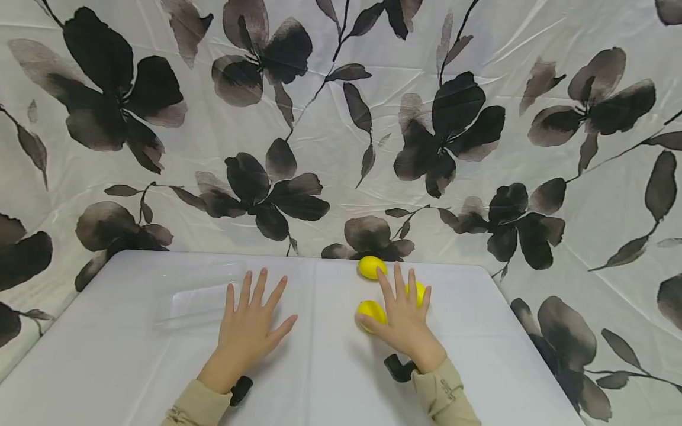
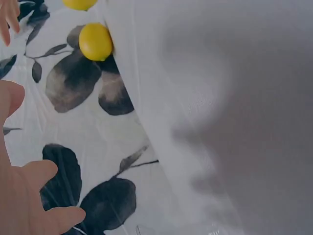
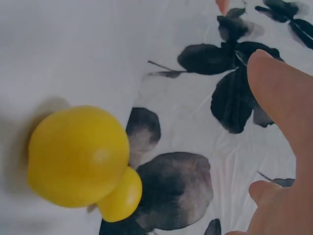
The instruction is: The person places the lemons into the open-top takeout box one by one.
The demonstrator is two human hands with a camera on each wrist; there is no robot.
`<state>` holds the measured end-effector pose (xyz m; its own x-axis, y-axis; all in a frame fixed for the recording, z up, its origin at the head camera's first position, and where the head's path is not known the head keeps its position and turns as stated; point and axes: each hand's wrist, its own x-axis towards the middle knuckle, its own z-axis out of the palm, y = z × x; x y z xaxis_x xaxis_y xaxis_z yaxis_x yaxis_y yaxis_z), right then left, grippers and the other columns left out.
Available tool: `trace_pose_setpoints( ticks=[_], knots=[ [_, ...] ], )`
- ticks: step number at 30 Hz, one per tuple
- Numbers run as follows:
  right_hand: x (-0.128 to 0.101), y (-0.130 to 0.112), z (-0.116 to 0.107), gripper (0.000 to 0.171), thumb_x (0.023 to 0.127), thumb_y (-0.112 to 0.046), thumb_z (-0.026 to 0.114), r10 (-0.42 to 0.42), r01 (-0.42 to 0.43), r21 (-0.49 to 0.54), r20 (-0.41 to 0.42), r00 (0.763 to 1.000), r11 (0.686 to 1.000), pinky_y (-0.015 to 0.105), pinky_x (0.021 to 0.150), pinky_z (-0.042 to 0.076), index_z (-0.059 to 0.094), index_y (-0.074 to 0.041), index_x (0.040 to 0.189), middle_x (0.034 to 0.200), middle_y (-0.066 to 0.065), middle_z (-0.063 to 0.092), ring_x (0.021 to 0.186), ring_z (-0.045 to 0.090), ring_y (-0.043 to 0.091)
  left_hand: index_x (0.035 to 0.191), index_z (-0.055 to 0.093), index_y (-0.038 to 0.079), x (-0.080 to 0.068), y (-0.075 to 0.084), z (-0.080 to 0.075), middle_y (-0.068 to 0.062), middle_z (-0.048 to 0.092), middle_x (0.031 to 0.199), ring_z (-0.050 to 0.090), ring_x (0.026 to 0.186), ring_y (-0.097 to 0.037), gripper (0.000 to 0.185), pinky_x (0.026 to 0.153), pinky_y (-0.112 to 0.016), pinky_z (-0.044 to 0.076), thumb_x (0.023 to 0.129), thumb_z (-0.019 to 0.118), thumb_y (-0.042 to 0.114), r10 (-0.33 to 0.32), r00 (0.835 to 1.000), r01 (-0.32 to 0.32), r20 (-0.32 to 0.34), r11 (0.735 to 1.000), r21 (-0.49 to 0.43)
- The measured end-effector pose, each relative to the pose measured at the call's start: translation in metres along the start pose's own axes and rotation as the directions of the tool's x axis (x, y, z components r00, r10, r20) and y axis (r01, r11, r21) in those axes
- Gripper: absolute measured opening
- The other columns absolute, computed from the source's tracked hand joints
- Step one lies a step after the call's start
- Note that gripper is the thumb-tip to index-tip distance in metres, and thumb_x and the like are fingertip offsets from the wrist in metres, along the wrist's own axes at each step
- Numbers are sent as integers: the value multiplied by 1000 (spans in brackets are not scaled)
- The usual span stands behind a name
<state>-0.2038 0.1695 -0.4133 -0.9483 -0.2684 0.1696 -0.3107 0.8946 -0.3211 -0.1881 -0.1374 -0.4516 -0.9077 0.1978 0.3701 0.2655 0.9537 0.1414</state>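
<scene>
In the head view my left hand [image 1: 247, 331] is held over the white table with its fingers spread, holding nothing. Beside it, to the left, lies a clear plastic tray [image 1: 194, 305]. My right hand [image 1: 407, 328] is also spread, above a group of three lemons. One lemon [image 1: 372, 268] lies near the far table edge, another [image 1: 367, 310] is partly behind the thumb, and a third lemon [image 1: 420, 292] is partly hidden by the fingers. The right wrist view shows a large near lemon [image 3: 78, 156] apart from that hand's thumb. Lemons [image 2: 96, 42] also appear in the left wrist view.
The white table [image 1: 314, 378] ends at a far edge against a hanging cloth [image 1: 351, 148] with dark flower prints. A black wrist camera mount [image 1: 399, 368] sits under the right wrist, and another black mount [image 1: 241, 390] is by the left wrist.
</scene>
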Motion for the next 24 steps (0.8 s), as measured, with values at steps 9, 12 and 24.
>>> trace_pose_setpoints(
  ticks=[9,12,24],
  knots=[
    [16,-18,3,95,87,-68,57,-18,19,62,-5,1000,998,71,109,-13,14,-26,161,166,10,-10,149,-15,40,155,35,20,-2,-21,-11,-25,26,158,10,147,-47,74,114,-69,6,94,52,59,-39,998,38,-45,999,-23],
    [20,-25,6,96,88,-70,55,-25,24,79,14,1000,997,69,110,-16,9,-29,161,165,6,-15,149,-18,36,156,33,20,-3,-27,-15,-27,26,157,10,147,-48,74,113,-69,5,95,51,59,-47,997,45,-58,998,-36],
    [38,-58,17,89,93,-64,51,-113,107,169,26,993,980,69,110,-15,7,-26,161,165,8,-14,149,-14,40,160,19,21,-10,-68,-32,-31,16,159,-4,147,-50,78,112,-70,-10,98,45,61,-146,988,144,-38,988,-61]
  ],
)
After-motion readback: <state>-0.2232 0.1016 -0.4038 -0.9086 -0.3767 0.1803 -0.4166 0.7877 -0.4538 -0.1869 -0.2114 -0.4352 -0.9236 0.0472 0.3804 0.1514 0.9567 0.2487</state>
